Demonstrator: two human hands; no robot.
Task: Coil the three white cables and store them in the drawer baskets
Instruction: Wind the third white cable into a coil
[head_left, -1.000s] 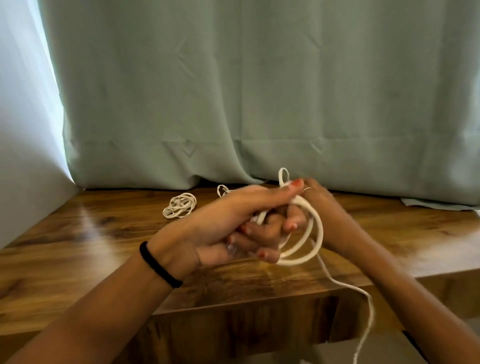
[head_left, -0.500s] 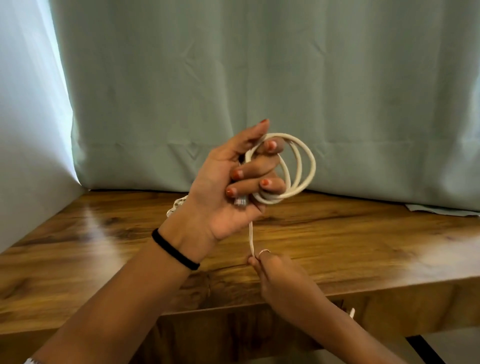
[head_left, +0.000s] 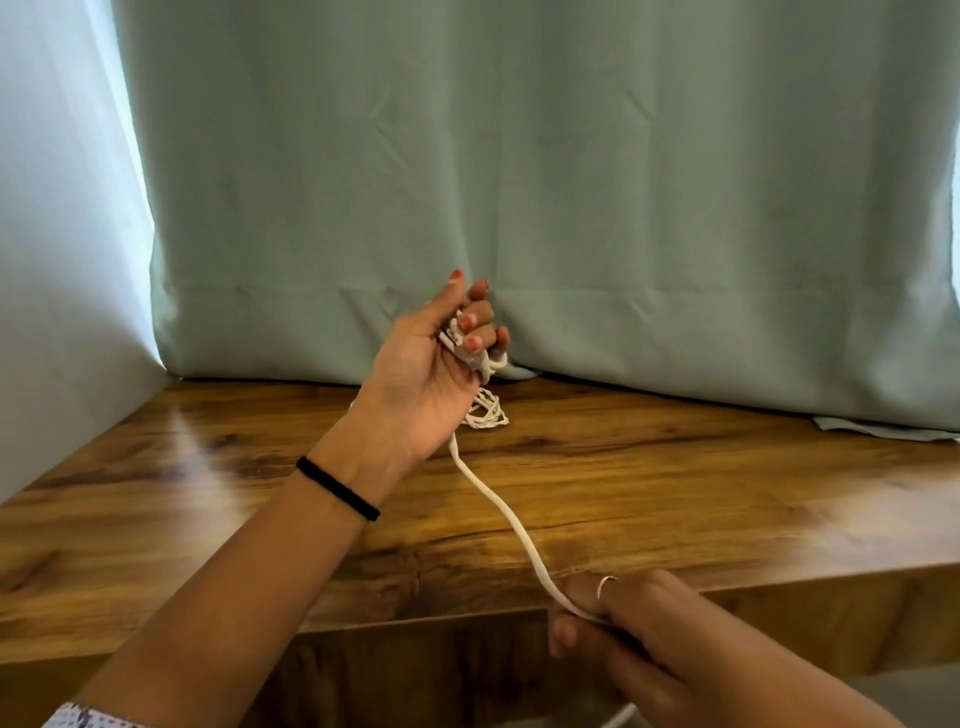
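My left hand (head_left: 426, 374) is raised above the wooden table (head_left: 675, 483), fingers curled round the loops of a white cable (head_left: 511, 519). The loops are mostly hidden inside the hand. From that hand the cable runs down and to the right to my right hand (head_left: 608, 618), which pinches it at the table's front edge. Its tail drops below the edge. A second white cable, coiled small (head_left: 485, 413), lies on the table just behind my left hand, partly hidden by it. No drawer or basket is in view.
A grey-green curtain (head_left: 571, 182) hangs along the back of the table. A white wall closes the left side. A strip of pale cloth (head_left: 883, 428) lies at the back right under the curtain.
My right hand has slid down and to the right along the cable, drawing it taut. The left hand has turned, so the wide loops now sit closed inside its fingers.
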